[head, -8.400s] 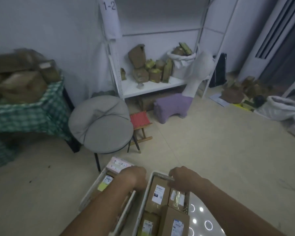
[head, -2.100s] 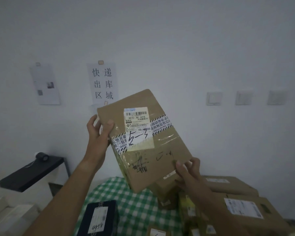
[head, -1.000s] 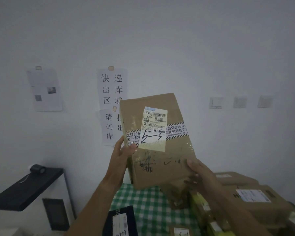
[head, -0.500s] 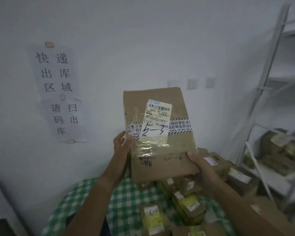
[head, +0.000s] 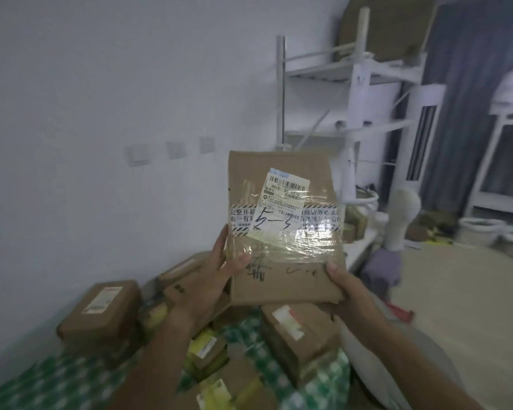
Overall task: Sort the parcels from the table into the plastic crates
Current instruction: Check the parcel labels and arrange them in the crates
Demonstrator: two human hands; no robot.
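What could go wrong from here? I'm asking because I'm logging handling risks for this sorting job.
The flat parcel is held up by its lower corners only, left hand and right hand, so it might slip. If it drops, it would likely land on the piled parcels on the checked tablecloth and knock some loose.

Parcel sorting room: heap of taped cardboard parcels [head: 299, 329] with shipping labels on green-checked tablecloth [head: 323, 389], white metal shelving rack [head: 282, 93] against bare wall, more parcels on low shelf [head: 354, 224].

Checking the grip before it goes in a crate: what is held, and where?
A taped cardboard parcel, left hand on its left edge, right hand at its lower right corner.
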